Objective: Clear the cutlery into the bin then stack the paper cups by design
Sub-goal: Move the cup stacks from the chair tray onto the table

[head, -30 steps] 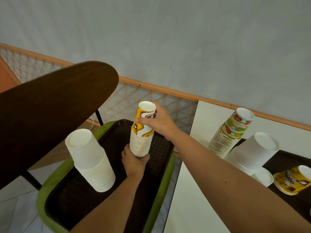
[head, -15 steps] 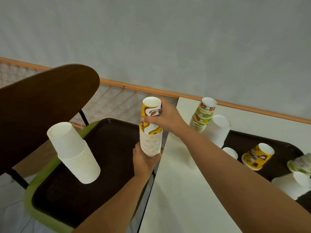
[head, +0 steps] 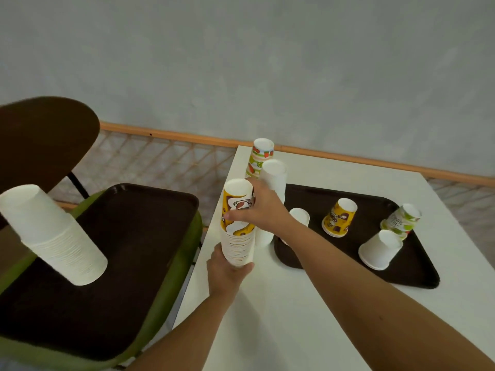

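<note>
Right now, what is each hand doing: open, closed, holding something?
Left hand: grips the lower end of the tall yellow patterned paper cup stack.
Right hand: grips the same stack's upper end.

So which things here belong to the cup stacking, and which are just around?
Job: tall yellow stack, gripped by left hand and right hand; big white stack; fruit-print stack; short yellow stack; short white stack.
Around: chair; table; wall.
</note>
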The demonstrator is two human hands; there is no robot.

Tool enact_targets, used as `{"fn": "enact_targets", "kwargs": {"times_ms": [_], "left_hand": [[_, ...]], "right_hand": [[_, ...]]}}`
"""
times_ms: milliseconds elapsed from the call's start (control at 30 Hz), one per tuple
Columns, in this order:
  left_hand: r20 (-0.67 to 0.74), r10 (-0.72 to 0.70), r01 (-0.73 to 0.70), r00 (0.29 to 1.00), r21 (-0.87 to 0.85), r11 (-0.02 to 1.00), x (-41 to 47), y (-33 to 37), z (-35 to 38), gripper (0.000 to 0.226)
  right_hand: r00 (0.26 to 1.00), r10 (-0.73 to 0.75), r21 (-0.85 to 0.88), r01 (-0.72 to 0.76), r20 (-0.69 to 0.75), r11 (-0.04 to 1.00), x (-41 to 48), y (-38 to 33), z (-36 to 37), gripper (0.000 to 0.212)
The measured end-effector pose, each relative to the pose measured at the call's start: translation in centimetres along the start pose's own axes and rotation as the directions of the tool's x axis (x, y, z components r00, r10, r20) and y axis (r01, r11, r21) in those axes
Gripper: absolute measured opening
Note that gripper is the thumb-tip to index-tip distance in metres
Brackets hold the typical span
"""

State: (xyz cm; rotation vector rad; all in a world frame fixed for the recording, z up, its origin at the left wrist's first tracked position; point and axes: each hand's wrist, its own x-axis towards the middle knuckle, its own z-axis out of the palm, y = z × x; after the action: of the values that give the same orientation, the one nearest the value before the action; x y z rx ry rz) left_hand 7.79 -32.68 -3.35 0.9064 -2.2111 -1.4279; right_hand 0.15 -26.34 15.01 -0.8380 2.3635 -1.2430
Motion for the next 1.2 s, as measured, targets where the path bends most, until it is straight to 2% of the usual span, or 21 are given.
{"fn": "enact_targets", "kwargs": {"times_ms": [400, 567, 967, 1200], "left_hand": [[0.063, 0.001, -0.013, 0.998, 0.178, 0.984, -1.1, 0.9, 2.4, 0.084], [0.102, 0.002, -0.033, 0.995, 0.308, 0.951, -1.7, 1.4, 2.7, 0.085], [0.167, 0.002, -0.057, 0.986, 0.325, 0.944, -4.2, 1.5, 3.0, 0.082], [0.233, 0.012, -0.1, 0.972, 0.367, 0.925, -5.1, 1.3, 1.7, 0.082]], "right_hand": [[0.999, 0.047, -0.019, -0.047, -0.011, 0.999, -2.5, 2.5, -2.6, 0.071], [0.997, 0.072, -0.046, -0.072, 0.008, 0.996, -3.0, 2.9, -3.6, 0.073], [0.997, 0.073, -0.05, -0.073, 0.001, 0.996, -5.0, 3.4, -5.2, 0.081], [0.994, 0.019, -0.09, -0.028, -0.108, 0.996, -5.5, 1.6, -5.5, 0.075]]}}
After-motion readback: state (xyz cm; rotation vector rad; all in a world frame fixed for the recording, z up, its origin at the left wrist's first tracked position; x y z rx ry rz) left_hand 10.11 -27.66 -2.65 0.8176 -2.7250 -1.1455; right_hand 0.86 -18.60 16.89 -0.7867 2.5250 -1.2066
